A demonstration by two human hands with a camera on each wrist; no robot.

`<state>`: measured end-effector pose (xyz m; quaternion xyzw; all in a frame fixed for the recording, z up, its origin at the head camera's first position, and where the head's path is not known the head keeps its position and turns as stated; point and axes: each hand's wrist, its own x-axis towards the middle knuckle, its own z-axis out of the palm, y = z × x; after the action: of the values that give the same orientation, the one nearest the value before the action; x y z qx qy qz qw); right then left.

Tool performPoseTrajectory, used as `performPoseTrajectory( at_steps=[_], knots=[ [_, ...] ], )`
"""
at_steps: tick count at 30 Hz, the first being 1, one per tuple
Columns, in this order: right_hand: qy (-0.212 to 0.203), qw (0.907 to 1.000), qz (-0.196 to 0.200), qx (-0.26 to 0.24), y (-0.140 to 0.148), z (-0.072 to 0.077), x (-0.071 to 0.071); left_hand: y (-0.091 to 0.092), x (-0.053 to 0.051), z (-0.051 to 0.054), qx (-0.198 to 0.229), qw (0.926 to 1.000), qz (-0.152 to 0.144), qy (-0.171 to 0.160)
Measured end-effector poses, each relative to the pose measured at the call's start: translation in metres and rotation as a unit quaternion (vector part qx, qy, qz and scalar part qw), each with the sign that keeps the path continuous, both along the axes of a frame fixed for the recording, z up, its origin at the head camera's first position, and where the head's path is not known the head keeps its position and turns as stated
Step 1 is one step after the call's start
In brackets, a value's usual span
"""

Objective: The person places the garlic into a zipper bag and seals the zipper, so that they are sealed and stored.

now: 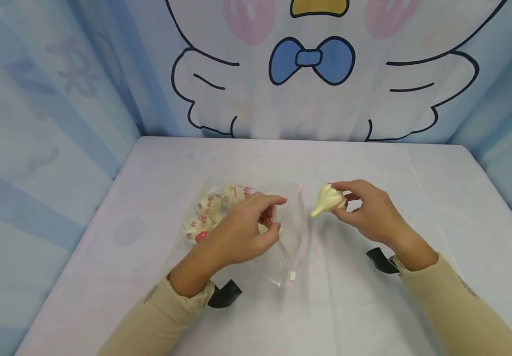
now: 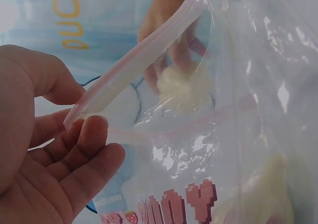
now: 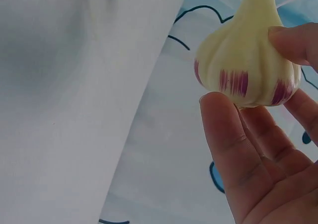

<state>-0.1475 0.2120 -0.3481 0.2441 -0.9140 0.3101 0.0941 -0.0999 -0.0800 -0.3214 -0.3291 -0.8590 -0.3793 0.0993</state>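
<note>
A pale garlic bulb [image 1: 328, 199] with purple streaks at its base is pinched between the thumb and fingers of my right hand [image 1: 371, 212]. Its stem points down and left in the head view. Just left of it lies a clear zip bag [image 1: 289, 247] with a pink zip strip and pink lettering. My left hand [image 1: 244, 230] is over the bag; in the left wrist view its thumb and fingers hold the edge of the bag's pink-lined mouth [image 2: 99, 92]. Inside the bag are several garlic bulbs [image 1: 211, 205], partly covered by the left hand.
A white cloth covers the table [image 1: 371, 306]. Behind it hangs a curtain [image 1: 309, 109] with a cartoon figure and blue bow tie, and a blue patterned curtain [image 1: 37, 148] stands at the left. A white slider [image 1: 292, 276] sits at the strip's near end.
</note>
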Motion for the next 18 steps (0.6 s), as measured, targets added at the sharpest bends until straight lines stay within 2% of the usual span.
performPoseTrajectory(
  at_steps=[5,10,14,18],
  knots=[
    [0.030,0.9985,0.043,-0.015,-0.008,0.000,0.013,0.001,0.000,0.000,-0.002,1.0000,0.003,-0.005],
    [0.040,0.9941,0.095,-0.032,-0.018,0.000,0.024,0.001,0.000,-0.001,0.000,1.0000,0.004,-0.007],
    [0.032,0.9905,0.129,-0.035,-0.026,-0.002,0.029,0.001,0.000,-0.001,0.000,1.0000,0.001,-0.004],
    [0.002,0.9889,0.148,-0.009,-0.036,-0.005,0.031,0.001,0.000,-0.001,0.002,1.0000,-0.003,0.001]
  ],
)
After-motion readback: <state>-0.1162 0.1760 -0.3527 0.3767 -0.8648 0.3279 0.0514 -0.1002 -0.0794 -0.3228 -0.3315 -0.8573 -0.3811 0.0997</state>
